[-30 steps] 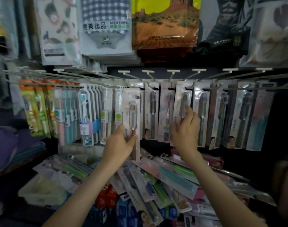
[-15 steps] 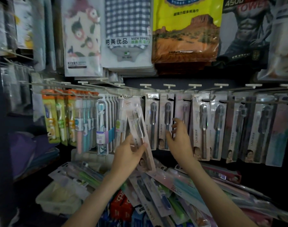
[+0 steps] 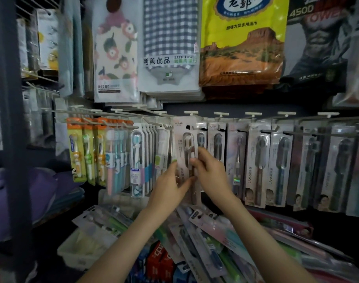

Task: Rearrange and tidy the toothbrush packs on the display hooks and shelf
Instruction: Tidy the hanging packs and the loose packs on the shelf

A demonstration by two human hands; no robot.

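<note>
Holding the white toothbrush pack (image 3: 185, 139) upright among the display hooks (image 3: 191, 113), my left hand (image 3: 170, 186) pinches its lower part and my right hand (image 3: 212, 172) grips its right edge, fingers curled. Loose packs (image 3: 205, 242) lie heaped on the shelf below.

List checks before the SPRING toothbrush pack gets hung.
1. Left hand grips SPRING toothbrush pack: ok.
2. Right hand pinches its front: ok.
3. Pack upright, hang hole on top: ok.
4. Hang hole threaded on anything: cannot tell.
5. Neighbouring LMK packs hang straight: ok.
6. Loose packs below tidy: not ok, heaped askew.
</note>
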